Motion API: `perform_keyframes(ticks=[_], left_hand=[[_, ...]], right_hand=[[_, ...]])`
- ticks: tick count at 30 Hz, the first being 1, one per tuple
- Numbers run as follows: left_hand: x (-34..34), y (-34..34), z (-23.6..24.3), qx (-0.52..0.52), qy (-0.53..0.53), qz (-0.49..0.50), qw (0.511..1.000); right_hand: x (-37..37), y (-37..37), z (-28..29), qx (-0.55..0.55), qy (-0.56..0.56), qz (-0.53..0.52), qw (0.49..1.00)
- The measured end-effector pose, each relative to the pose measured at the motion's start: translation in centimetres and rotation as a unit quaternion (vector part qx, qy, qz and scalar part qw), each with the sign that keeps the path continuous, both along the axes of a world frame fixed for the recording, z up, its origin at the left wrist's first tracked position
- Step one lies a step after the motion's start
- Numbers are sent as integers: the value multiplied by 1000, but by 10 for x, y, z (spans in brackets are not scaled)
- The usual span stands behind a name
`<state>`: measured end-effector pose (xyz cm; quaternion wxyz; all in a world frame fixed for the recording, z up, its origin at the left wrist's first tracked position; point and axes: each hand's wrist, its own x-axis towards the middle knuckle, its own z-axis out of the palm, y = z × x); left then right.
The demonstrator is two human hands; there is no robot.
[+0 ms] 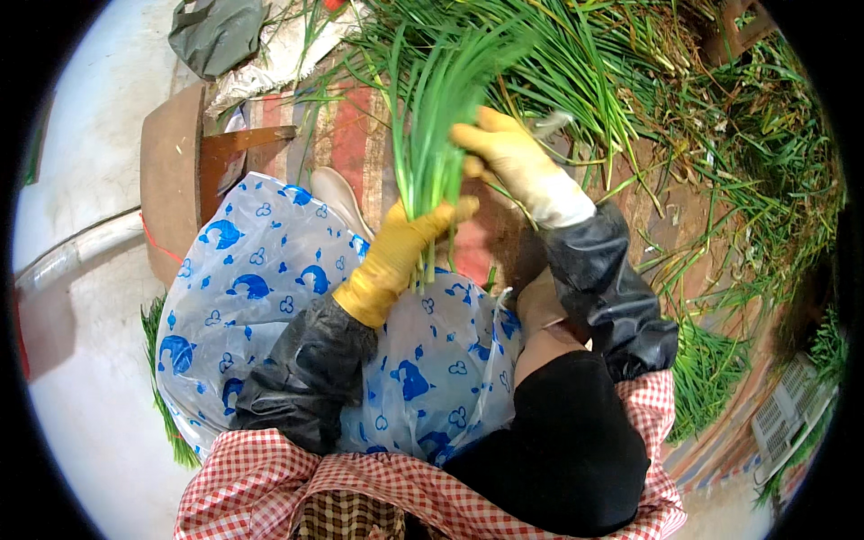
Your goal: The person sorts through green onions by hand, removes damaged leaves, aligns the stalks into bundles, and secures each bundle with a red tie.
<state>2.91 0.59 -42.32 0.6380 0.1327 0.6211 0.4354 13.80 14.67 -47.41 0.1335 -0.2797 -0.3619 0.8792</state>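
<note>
My left hand [396, 252], in a yellow rubber glove, is closed around the lower stems of a bunch of green chives [432, 153]. The cut stem ends stick out below the fist, and the leaves fan upward, smeared by motion. Beside the bunch, on its right, is my right hand [513, 157] in a yellow glove with a white cuff. Its fingers point at the leaves, loosely bent with a gap between them. Under my left arm a clear plastic apron [297, 315] with blue dolphin prints covers my lap.
A large heap of loose chives [558, 63] spreads ahead, with trimmings [720, 135] to its right. More chives [706, 378] lie by my right side, near a grey crate [792, 409]. A brown board [171, 171] stands at left, below a dark bag [216, 36].
</note>
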Motion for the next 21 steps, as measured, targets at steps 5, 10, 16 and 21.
perform_keyframes(ticks=[5,10,16,21], left_hand=[[-32,5,8,9,-78,42,996],[-66,-3,-14,45,-106,287,951],[-45,-10,-18,-63,-110,236,963],[-55,-12,-21,-93,-38,363,926]], right_hand=[[20,32,41,157,-43,74,984],[83,6,-57,457,-570,256,634],[108,-39,-116,533,-496,267,631],[141,31,26,153,-28,-182,971]])
